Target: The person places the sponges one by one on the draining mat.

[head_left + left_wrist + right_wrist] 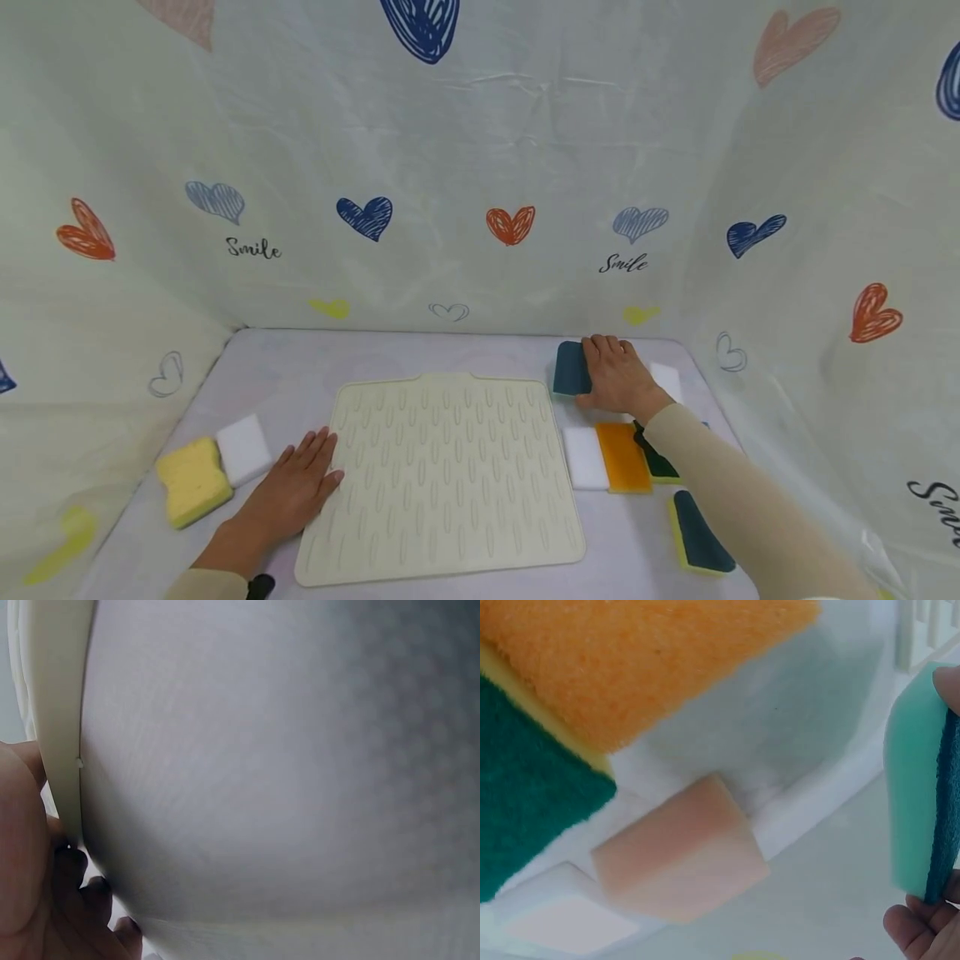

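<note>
A cream ridged mat (450, 475) lies flat in the middle of the table. At its left edge rests my left hand (288, 492), palm down with fingers extended; the left wrist view shows that hand (26, 847) beside the mat's edge (60, 697). Beyond the mat's back right corner, my right hand (618, 375) grips a sponge (572, 369) with a dark teal scouring side. Its mint-green foam (915, 772) shows in the right wrist view, pinched between thumb and fingers (922, 930).
Right of the mat are a white sponge (585, 460), an orange sponge (625, 460), a green-and-yellow sponge (663, 467), a teal-and-yellow one (701, 533) and a white block (666, 380). A peach block (682, 855) is near them. Left lie a yellow sponge (193, 482) and a white block (243, 450).
</note>
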`<control>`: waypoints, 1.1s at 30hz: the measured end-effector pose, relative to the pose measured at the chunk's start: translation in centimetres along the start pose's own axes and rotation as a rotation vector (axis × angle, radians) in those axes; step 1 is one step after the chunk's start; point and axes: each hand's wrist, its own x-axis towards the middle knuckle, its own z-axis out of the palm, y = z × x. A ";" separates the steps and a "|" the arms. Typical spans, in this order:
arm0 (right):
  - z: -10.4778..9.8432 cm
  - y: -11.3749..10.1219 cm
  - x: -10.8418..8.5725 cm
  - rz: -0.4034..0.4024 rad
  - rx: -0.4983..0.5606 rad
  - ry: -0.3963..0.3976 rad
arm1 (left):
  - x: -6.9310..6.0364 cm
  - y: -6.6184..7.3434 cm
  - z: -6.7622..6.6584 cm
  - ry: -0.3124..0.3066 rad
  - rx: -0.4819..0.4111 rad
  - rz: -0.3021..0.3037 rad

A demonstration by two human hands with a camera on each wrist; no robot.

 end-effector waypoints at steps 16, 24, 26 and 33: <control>-3.1 -2.9 0.3 -0.095 -0.103 0.157 | -0.4 -0.3 -0.4 0.042 0.031 0.042; -4.0 -5.7 1.0 -0.131 -0.109 0.175 | -0.3 -0.2 -0.2 0.022 0.035 0.028; -4.1 -6.5 1.3 -0.135 -0.101 0.175 | -0.3 -0.2 -0.2 0.024 0.030 0.028; -3.9 -9.6 2.4 -0.174 -0.059 0.224 | -0.4 -0.4 0.0 0.021 0.039 0.032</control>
